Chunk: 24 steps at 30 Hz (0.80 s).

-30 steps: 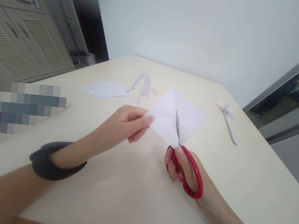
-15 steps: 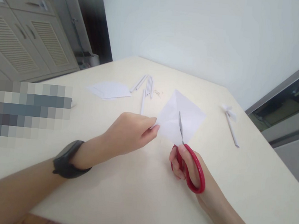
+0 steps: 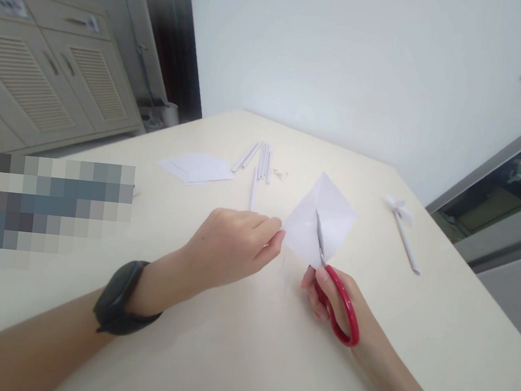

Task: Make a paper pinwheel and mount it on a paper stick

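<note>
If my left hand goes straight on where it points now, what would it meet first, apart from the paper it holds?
The left hand would probably meet the scissor blades, which overlap the paper in this view; depth is unclear.

Glossy red is seen on the handles [image 3: 349, 305] of the scissors [image 3: 325, 261], and silver-grey on their blades [image 3: 320, 240]. Plain white is shown by the held sheet [image 3: 339, 204], the stacked sheets [image 3: 205, 169], the paper rolls [image 3: 263, 162] and the paper pinwheel [image 3: 406, 241]. The table [image 3: 236, 347] is coloured pale cream, the wristband [image 3: 115, 295] black. The cabinet [image 3: 57, 39] is toned greyish beige, its doors [image 3: 26, 88] patterned with horizontal stripes (louvred slats); the wall [image 3: 356, 63] is tinted bluish white.
</note>
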{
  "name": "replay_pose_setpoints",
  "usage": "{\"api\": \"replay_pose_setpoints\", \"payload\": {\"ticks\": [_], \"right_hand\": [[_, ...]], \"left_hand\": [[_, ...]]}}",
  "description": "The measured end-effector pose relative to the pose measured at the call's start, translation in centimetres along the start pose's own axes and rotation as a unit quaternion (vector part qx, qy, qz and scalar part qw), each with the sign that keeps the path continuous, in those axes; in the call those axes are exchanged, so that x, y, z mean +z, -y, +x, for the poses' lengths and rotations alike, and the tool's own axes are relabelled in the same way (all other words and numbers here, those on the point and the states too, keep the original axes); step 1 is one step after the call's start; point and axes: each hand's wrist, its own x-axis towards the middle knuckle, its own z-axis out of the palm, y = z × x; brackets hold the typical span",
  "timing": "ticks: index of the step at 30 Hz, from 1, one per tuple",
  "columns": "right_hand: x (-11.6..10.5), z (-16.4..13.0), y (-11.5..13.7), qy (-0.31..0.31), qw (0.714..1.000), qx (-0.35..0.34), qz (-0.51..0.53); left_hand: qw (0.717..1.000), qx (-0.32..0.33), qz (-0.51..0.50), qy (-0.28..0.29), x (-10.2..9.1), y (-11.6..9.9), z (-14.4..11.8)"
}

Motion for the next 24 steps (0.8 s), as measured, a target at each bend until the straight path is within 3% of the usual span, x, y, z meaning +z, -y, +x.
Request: {"api": "replay_pose_setpoints", "payload": {"ticks": [5,10,15,24], "right_hand": [[0.1,0.0,0.3,0.008,1.0,0.016,0.0],[0.2,-0.2,0.0,0.023,0.999,0.004,0.023],[0.3,-0.6,-0.6,0.03,0.999,-0.019,0.041],[0.6,-1.2,0.6,0.044,0.995,-0.014,0.084]], "left_hand": [[0.975,-0.141,-0.16,0.067,-0.8,-0.4,0.5],[0.891,-0.239,-0.364,0.129,-1.6,-0.3,1.0],[0.854,-0.264,-0.428,0.132,-1.7,-0.2,1.0],[0.835,-0.264,-0.459,0.15,-1.9,-0.2,0.9]]}}
